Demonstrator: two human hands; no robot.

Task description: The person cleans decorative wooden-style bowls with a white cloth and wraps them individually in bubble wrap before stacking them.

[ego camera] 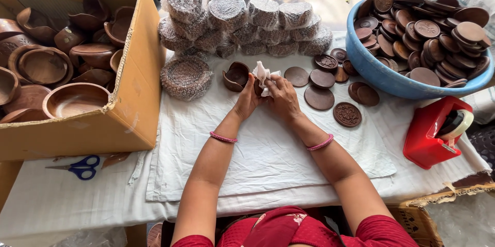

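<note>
Both hands' grip closed on white cloth, left hand, right hand, wooden discs beside, blue tub right

At the desk's left, a cardboard box full of bowls, with scissors just before it. Mid-desk on a cloth, both hands meeting around a small piece and tissue, wrapped bundles behind, loose lids to the right. Far right, a basin heaped with lids, a tape dispenser before it.
</note>
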